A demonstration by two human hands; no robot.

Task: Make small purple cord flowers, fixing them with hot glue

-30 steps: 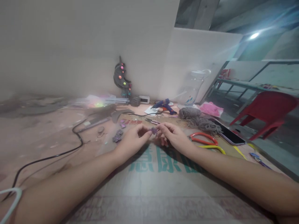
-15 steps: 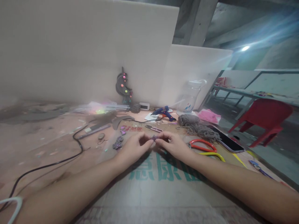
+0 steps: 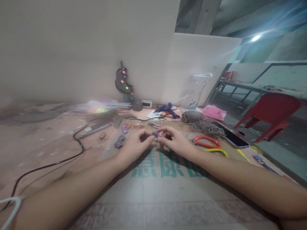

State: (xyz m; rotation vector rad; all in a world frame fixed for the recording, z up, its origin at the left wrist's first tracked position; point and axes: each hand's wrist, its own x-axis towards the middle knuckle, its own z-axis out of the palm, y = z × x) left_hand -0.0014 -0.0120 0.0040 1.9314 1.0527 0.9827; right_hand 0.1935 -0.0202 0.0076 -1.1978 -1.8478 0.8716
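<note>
A small purple-grey piece (image 3: 155, 134) is pinched in the fingertips of my left hand (image 3: 136, 142), above the printed cardboard (image 3: 144, 191). On its right side, the fingertips of my right hand (image 3: 176, 142) come up to the same piece; whether they grip it is too small to tell. Left of my left hand lie a grey-purple yarn bundle (image 3: 119, 141) and some purple bits (image 3: 124, 128). Small snips (image 3: 154, 125) rest just behind my fingertips.
Red-handled pliers (image 3: 206, 141), a yellow handle (image 3: 217, 151), a phone (image 3: 233, 136) and grey yarn (image 3: 193, 117) lie right. A blue glue gun (image 3: 166, 109) and a clear jug (image 3: 194, 94) stand behind. A black cable (image 3: 51, 164) crosses the left side.
The view has tilted down, so the scene sits slightly higher. The fingers of my right hand have spread a little, and the purple-grey piece shows more clearly.
</note>
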